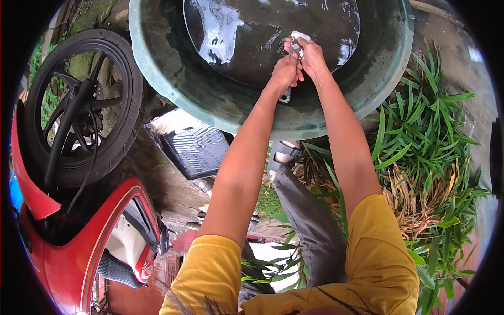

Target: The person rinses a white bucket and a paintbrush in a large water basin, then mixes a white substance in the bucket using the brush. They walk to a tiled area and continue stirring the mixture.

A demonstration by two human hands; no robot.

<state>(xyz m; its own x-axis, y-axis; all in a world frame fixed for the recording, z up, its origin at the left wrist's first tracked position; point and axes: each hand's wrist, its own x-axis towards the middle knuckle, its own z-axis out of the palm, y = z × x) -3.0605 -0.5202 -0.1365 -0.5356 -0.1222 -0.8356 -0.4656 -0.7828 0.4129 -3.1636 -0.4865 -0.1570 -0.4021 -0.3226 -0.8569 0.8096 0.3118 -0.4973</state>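
Note:
Both my hands are together over the dark water (pixel 252 31) inside a large green tub (pixel 168 89). My left hand (pixel 284 72) is closed around a slim tool, whose grey handle end (pixel 285 96) with a hole in it pokes out below the fingers. My right hand (pixel 313 55) is beside it, fingers bent and closed on a small white piece (pixel 300 36) at the tool's far end. Whether that piece is soap, a sponge or part of the tool, I cannot tell. The middle of the tool is mostly hidden by my fingers.
A red motorcycle (pixel 63 268) with a black front wheel (pixel 84 100) stands at the left. A black ribbed tray (pixel 194 149) lies on the ground below the tub. Green leafy plants (pixel 415 121) and dry leaves (pixel 415 202) crowd the right side.

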